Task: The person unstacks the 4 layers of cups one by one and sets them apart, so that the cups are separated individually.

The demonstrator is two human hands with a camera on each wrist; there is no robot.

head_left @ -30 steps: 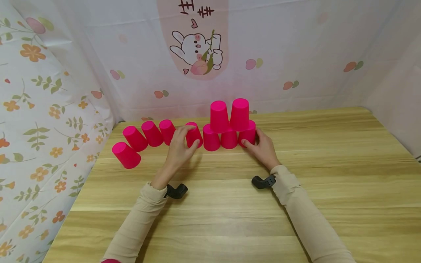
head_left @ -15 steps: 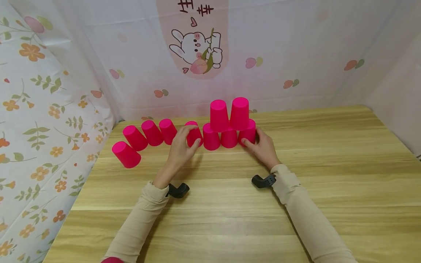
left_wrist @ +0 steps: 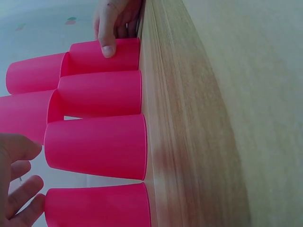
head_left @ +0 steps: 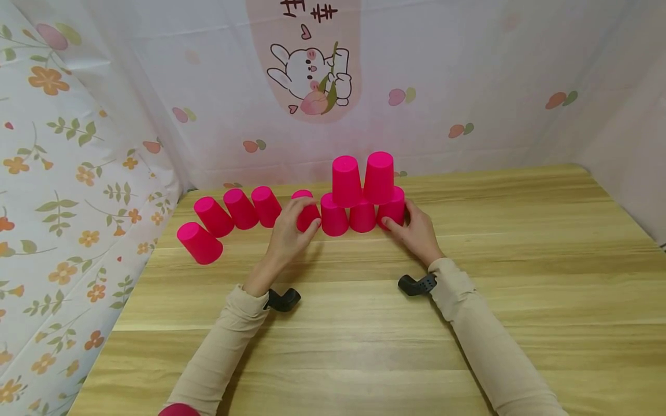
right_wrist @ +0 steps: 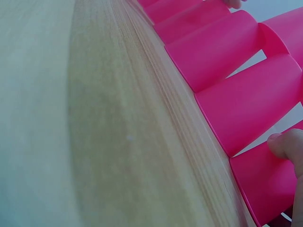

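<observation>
With twelve straight ahead, your right hand (head_left: 416, 231) grips the end cup (head_left: 393, 207) at one o'clock, thumb on its near face, probably to steady that corner while leaving its top free for the load. Your left hand (head_left: 286, 231), at eleven, curves loosely beside the near-left cup (head_left: 308, 216), thumb and fingers apart, unclamped; whether a fingertip touches, I can't tell. At that cup's three o'clock, just beside it, stands the left base cup (head_left: 335, 218), then the middle base cup (head_left: 362, 218). Your upper left cup (head_left: 346, 180) and upper right cup (head_left: 379, 178) each straddle two of the three base cups, presumably to share the weight. All stand upside down, broad rims giving them firm footing on the table (head_left: 333, 346). Toward ten o'clock, four spare cups (head_left: 214, 217) wait apart, seemingly within your left reach.
</observation>
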